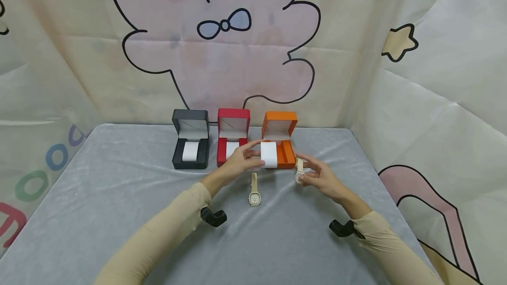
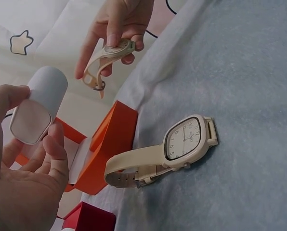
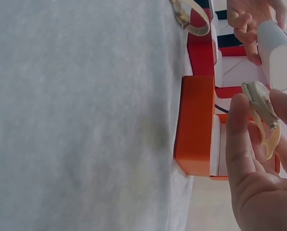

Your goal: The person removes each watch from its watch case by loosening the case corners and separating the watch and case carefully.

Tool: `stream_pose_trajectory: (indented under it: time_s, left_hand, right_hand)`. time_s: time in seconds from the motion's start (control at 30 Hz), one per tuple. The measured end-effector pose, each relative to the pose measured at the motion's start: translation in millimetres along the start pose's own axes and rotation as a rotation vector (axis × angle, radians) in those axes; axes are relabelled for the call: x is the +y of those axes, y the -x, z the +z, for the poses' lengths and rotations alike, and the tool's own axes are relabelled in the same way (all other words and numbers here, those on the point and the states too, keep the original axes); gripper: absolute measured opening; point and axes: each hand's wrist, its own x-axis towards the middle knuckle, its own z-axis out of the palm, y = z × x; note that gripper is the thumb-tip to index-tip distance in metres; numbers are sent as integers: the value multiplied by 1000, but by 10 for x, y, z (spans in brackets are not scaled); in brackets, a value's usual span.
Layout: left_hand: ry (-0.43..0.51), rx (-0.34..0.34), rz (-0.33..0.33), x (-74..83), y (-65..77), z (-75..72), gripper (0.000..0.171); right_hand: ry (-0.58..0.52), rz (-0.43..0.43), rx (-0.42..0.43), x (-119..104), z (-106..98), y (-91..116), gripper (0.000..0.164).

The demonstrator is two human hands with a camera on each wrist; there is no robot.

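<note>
My left hand [image 1: 238,160] grips a white watch cushion [image 1: 269,155] by its end, holding it up in front of the open orange watch box [image 1: 286,155]. In the left wrist view the cushion [image 2: 48,89] shows its flat oval end between thumb and fingers. My right hand [image 1: 322,178] pinches a cream wristwatch [image 1: 299,171] by its case, just right of the orange box; its strap hangs in a loop in the right wrist view [image 3: 264,108]. A second cream watch [image 1: 255,192] with a squarish dial lies on the table below the left hand.
A red watch box [image 1: 222,155] and a dark grey watch box [image 1: 178,157] stand open left of the orange one, each with a white cushion inside. Grey cloth covers the table [image 1: 130,179]. A printed curtain [image 1: 344,78] hangs right behind the boxes.
</note>
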Motion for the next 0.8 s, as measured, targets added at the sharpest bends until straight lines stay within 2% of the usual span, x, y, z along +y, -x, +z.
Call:
stream_pose_trajectory:
  time_s: [0.43,0.8]
  left_hand:
    - [-12,47,25,-60,-56,72,70]
    - [9,84,-12,-51,-157,161,73]
  right_hand:
    - [79,-18,15,101,-99,42,69]
    - [77,4,8,187,-212,112,69]
